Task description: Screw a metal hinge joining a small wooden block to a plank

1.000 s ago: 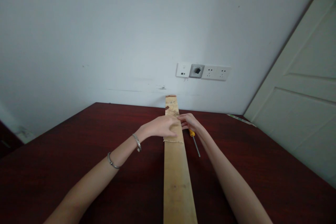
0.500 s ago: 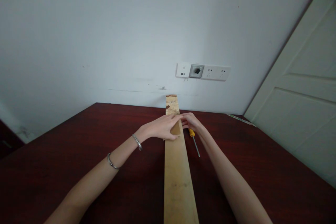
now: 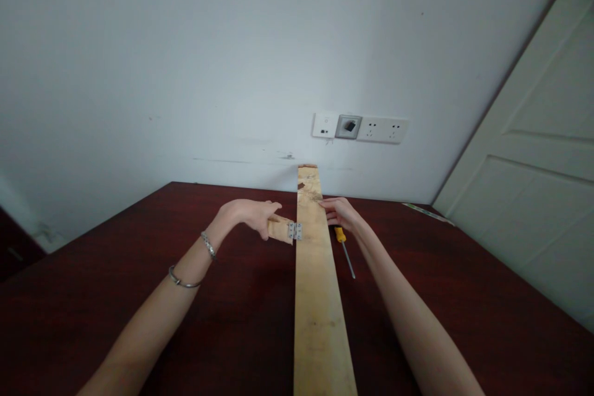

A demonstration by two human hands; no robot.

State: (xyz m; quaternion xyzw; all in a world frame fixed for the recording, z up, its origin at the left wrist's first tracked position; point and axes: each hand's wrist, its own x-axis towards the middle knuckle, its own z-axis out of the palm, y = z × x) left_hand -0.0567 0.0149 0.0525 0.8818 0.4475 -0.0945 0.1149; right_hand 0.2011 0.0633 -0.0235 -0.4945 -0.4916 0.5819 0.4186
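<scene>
A long wooden board (image 3: pixel 320 309) runs from the near edge of the view toward the wall. A metal hinge (image 3: pixel 295 231) joins its left edge to a small wooden block (image 3: pixel 280 229), which lies swung out to the left. My left hand (image 3: pixel 253 215) is closed on the block's outer end, thumb toward me. At the board's right edge my right hand (image 3: pixel 342 213) grips the side, its thumb and fingertips on the edge; some fingers are hidden. Just below that hand lies a screwdriver (image 3: pixel 341 235) with a yellow handle, its shaft pointing toward me.
The dark red tabletop (image 3: pixel 223 334) carries everything and meets a white wall (image 3: pixel 185 74). Wall sockets (image 3: pixel 380 129) sit above the table's back edge. A thin printed strip (image 3: pixel 427 213) lies at the back right, beside a white panelled door (image 3: pixel 538 167).
My left hand has swung the small block from on top of the board out to the left, exposing the hinge. The board has shifted slightly right; my right hand stays at its edge.
</scene>
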